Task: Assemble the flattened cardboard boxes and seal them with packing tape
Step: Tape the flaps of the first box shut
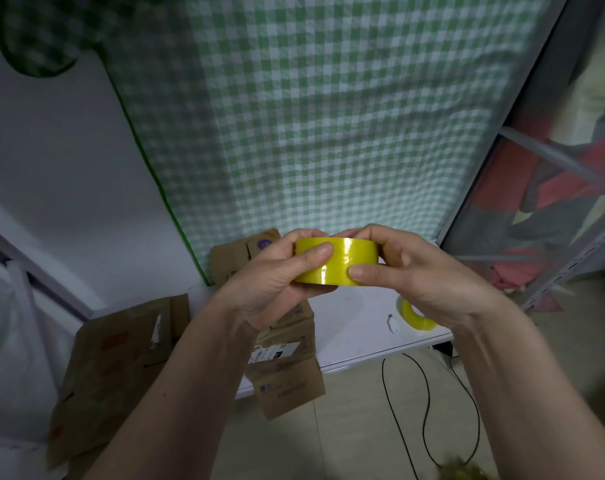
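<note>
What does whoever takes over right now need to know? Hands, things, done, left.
Left hand and right hand both grip the yellow-tinted roll of packing tape, held up in front of the table.
A second yellow tape roll lies on the white table.
Flattened brown cardboard boxes lie on the table's left and middle.
Done: tape in hand.
Left: assemble and seal the boxes; none looks assembled.

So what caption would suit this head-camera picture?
Both hands, left and right, grip a yellow tape roll above flattened cardboard boxes.
</note>
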Tool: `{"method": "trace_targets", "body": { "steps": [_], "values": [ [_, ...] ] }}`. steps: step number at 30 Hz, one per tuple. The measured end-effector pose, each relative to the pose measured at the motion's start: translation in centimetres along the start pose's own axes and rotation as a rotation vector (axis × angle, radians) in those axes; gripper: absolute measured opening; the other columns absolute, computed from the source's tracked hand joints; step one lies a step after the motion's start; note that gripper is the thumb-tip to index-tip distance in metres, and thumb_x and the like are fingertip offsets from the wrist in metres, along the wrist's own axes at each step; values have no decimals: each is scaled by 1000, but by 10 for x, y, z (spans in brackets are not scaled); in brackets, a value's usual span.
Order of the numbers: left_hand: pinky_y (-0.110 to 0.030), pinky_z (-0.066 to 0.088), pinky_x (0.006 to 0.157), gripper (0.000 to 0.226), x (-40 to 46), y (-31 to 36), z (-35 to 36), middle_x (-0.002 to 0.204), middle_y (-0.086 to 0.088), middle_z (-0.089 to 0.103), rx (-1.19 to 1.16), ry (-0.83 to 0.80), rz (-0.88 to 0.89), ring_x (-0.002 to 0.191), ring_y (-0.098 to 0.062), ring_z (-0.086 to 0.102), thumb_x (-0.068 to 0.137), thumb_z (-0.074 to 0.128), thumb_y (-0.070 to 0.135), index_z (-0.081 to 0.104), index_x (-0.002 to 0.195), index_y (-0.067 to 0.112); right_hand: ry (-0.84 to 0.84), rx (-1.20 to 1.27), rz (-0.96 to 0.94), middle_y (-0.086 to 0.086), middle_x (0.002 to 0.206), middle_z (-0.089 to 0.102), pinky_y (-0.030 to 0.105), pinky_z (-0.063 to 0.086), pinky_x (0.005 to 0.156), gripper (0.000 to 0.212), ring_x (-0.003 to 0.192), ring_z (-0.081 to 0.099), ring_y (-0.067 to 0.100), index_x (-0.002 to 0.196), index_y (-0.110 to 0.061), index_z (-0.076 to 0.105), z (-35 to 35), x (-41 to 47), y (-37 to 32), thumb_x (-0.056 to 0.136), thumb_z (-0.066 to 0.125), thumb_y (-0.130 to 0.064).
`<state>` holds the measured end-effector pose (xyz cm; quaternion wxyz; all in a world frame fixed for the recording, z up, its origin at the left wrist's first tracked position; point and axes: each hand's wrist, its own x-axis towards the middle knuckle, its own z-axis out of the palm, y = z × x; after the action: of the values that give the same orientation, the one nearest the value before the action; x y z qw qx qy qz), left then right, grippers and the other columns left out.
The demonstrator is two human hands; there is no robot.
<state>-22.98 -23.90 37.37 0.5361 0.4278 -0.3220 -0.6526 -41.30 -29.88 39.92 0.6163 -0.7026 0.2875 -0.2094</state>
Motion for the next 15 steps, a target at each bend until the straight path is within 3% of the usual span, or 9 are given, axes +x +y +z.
{"method": "trace_targets", "body": {
  "steps": [3, 6, 12, 15],
  "values": [
    [-45, 51, 96, 48, 1, 1, 4, 116, -10, 63, 20, 73, -19, 108, -26, 62, 72, 72, 22, 56, 115, 10, 81, -175, 17, 6, 89, 57, 29, 44, 75, 15, 80, 54, 14, 96, -15, 58, 7, 1, -4, 83, 66, -15],
    [-46, 50, 99, 45, 0, 4, 6, 113, -9, 62, 59, 78, -28, 108, -26, 61, 77, 75, 22, 55, 116, 9, 72, -212, 31, 4, 79, 46, 29, 35, 66, 11, 72, 44, 13, 92, -10, 53, 9, 0, -4, 85, 59, -4],
    [-43, 51, 96, 33, -1, 4, 3, 110, -6, 62, 66, 72, -37, 106, -24, 61, 77, 75, 20, 58, 105, 13, -8, -230, 27, 6, 85, 48, 32, 38, 74, 11, 78, 47, 14, 98, -10, 52, 4, -2, -1, 89, 55, -4],
    [-43, 51, 95, 41, -1, 5, 5, 113, -8, 61, 56, 81, -32, 108, -25, 60, 72, 69, 21, 58, 111, 11, 33, -177, 8, 5, 87, 51, 31, 41, 78, 10, 81, 49, 13, 95, -14, 54, 8, -1, 0, 86, 59, -12]
  ]
}}
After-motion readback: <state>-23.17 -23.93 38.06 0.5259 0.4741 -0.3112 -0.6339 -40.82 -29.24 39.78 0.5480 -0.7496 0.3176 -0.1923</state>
